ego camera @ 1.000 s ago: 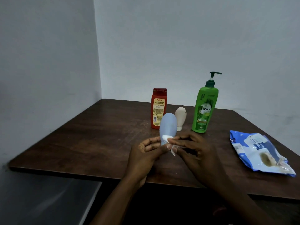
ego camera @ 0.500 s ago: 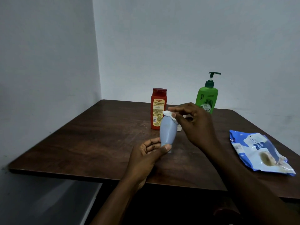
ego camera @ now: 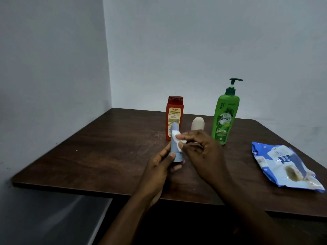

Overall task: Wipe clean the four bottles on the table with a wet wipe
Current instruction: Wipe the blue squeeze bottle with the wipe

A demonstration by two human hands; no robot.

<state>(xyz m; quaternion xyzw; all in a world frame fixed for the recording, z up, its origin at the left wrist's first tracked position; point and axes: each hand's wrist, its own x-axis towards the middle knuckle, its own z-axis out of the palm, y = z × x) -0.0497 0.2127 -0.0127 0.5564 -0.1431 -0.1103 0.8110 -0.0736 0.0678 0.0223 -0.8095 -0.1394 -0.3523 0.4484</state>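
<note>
My left hand grips the cap end of a small blue bottle, held upright above the brown table. My right hand pinches a white wet wipe and presses it against the bottle's right side, about halfway up. Behind them stand a red bottle, a small beige bottle and a tall green pump bottle. My right hand hides the foot of the beige bottle.
A blue and white wet-wipe pack lies on the table at the right, near the edge. Grey walls close in behind and on the left. The table's front edge runs just below my wrists.
My right hand slid the wipe down from the blue bottle's top to its middle. The bottle has turned narrow side on in my left hand.
</note>
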